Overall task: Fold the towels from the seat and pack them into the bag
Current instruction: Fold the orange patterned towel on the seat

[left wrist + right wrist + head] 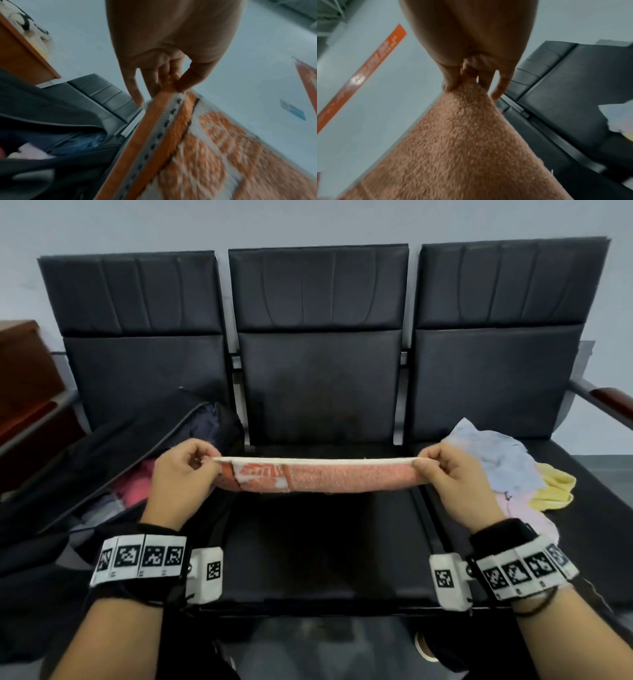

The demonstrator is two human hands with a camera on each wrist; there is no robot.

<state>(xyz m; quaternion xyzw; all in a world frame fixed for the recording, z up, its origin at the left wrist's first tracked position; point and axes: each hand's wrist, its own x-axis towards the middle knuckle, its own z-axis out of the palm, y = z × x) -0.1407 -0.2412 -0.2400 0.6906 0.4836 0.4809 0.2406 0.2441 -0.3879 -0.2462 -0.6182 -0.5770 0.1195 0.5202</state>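
Observation:
An orange towel (318,475) with a white patterned band is stretched level in the air above the middle seat (318,542). My left hand (186,470) pinches its left corners, and my right hand (452,470) pinches its right corners. The left wrist view shows thumb and fingers of the left hand (173,79) nipping the towel (197,148) at its striped hem. In the right wrist view the right hand (467,78) pinches the plain orange towel (453,148). A black bag (113,474) lies unzipped on the left seat with pink and pale cloth inside.
A heap of loose towels, light blue (493,460), yellow (555,487) and pink (524,515), lies on the right seat. Three black seat backs (318,337) stand behind. A brown wooden cabinet (24,378) is at far left and an armrest (606,402) at far right.

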